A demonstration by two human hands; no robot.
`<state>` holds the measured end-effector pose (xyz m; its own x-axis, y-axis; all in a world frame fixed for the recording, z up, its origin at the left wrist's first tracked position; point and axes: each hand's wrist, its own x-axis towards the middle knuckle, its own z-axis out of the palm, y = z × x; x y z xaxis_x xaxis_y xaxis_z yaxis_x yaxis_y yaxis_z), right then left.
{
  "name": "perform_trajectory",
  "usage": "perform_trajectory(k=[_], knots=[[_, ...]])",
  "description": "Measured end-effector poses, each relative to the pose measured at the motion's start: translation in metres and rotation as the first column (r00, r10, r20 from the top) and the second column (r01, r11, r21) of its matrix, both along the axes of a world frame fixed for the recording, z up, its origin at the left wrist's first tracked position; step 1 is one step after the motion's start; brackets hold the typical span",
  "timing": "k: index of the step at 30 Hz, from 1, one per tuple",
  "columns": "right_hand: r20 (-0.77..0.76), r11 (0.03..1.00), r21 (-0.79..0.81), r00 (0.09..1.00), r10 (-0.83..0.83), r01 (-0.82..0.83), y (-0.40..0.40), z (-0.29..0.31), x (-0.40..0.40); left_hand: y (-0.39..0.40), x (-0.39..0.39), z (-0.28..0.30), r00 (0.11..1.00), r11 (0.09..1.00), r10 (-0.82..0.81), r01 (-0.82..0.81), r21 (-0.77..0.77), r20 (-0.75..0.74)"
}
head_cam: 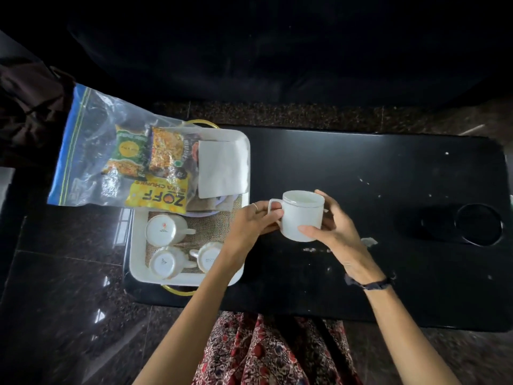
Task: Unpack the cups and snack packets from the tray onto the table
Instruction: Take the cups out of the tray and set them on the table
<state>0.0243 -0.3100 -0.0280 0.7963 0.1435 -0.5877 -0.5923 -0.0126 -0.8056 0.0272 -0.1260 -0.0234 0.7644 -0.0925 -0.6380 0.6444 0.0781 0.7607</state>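
While both hands hold one upright white cup point(303, 215) above the black bench point(361, 273), left grip point(251, 226) pinched on its handle and right grip point(333, 232) clamped round its body, three more cups point(166, 229) lie upturned at the near end of the white tray point(183, 279) on the bench's left edge. One clear bag point(91, 151) holding three snack packets point(158, 197) rests on the tray's far end. The floor point(69, 301) is dark polished stone.
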Motion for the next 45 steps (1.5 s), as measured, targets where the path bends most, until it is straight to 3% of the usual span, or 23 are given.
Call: perform_trajectory(k=[5, 8, 11, 18, 25, 39, 45], knots=[[0.162, 0.935, -0.282, 0.950, 0.267, -0.214, -0.026, -0.010, -0.002, -0.016, 0.001, -0.013, 0.973, 0.970, -0.223, 0.216, 0.108, 0.057], [0.248, 0.868, -0.425, 0.889, 0.385, -0.257, -0.031, -0.026, -0.003, -0.022, -0.004, -0.024, 0.919, 0.891, -0.374, 0.318, 0.323, 0.127], [0.274, 0.833, -0.488, 0.860, 0.431, -0.262, -0.029, -0.045, -0.005, -0.024, -0.004, -0.037, 0.889, 0.813, -0.433, 0.313, 0.491, 0.149], [0.253, 0.761, -0.582, 0.826, 0.505, -0.287, -0.014, -0.073, -0.007, -0.013, -0.001, -0.071, 0.875, 0.697, -0.475, 0.310, 0.646, 0.092], [0.216, 0.681, -0.659, 0.787, 0.577, -0.319, -0.008, -0.085, -0.007, -0.006, 0.000, -0.086, 0.853, 0.628, -0.520, 0.352, 0.694, 0.038], [0.221, 0.726, -0.619, 0.820, 0.528, -0.300, -0.003, -0.088, -0.005, -0.001, 0.004, -0.084, 0.809, 0.588, -0.588, 0.416, 0.694, 0.013], [0.220, 0.733, -0.629, 0.845, 0.488, -0.260, -0.009, -0.082, -0.021, -0.009, -0.015, -0.071, 0.868, 0.615, -0.496, 0.324, 0.719, 0.033]])
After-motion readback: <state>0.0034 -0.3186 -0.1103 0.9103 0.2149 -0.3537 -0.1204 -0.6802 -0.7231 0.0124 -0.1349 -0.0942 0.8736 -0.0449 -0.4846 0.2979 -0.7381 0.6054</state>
